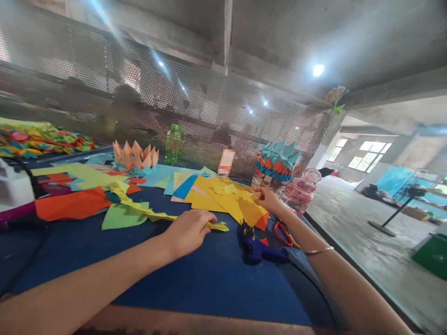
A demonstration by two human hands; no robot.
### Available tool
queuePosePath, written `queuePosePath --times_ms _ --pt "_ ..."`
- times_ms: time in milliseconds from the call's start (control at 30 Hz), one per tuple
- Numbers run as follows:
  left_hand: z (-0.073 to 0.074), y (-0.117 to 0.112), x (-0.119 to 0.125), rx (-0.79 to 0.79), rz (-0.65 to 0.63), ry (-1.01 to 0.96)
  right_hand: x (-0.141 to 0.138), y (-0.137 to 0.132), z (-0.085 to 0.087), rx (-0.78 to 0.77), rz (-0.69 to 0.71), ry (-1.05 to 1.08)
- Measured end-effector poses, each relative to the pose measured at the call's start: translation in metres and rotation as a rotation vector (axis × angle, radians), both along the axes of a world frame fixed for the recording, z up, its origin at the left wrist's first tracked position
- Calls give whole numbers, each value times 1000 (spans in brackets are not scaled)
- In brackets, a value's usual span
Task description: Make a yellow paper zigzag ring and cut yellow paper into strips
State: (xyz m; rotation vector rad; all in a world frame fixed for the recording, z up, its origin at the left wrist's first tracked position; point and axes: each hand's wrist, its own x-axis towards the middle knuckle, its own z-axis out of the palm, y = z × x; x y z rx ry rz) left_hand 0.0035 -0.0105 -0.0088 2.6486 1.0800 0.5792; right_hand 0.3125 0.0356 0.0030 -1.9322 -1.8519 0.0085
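My left hand [188, 229] rests on the blue table [209, 279], fingers closed on the end of a chain of folded yellow paper pieces [153, 211] that runs left across the table. My right hand [267, 199] reaches farther out and pinches the edge of a pile of yellow paper sheets [226, 195]. A silver bangle sits on my right wrist. Just below the pile lie a blue glue gun [258, 249] and red-handled scissors [282, 232].
Orange [71, 204], green [118, 216] and blue paper sheets are spread at left. A folded orange paper crown [134, 156], a green bottle [172, 144], a blue-orange paper crown on a jar [277, 165] and a pink jar [300, 193] stand at the back. A perforated screen with people behind it is beyond.
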Motion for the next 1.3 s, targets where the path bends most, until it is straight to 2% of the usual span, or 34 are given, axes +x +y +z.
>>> queuePosePath --times_ms 167,300,367,467,567,767,900,1067,1300 --pt "-1 -2 2 34 22 -9 -25 -40 17 107 156 75" --pt "6 -6 0 58 62 -99 -55 -72 24 239 277 190" --pt "10 -8 -2 -21 72 -158 -66 -82 23 262 305 228" --pt "13 -10 -3 -283 75 -252 -77 -92 18 293 344 296" --pt "13 -11 -2 -417 33 -328 -79 -99 12 231 356 367" --pt "12 -11 -1 -389 -90 -437 -82 -108 5 132 421 468" --pt "13 -11 -2 -341 -76 -404 -86 -110 1 83 407 505" --pt "19 -14 -3 -171 -33 -314 -87 -115 2 22 450 659" --pt "24 -16 -2 -118 11 -268 -88 -122 11 60 460 567"
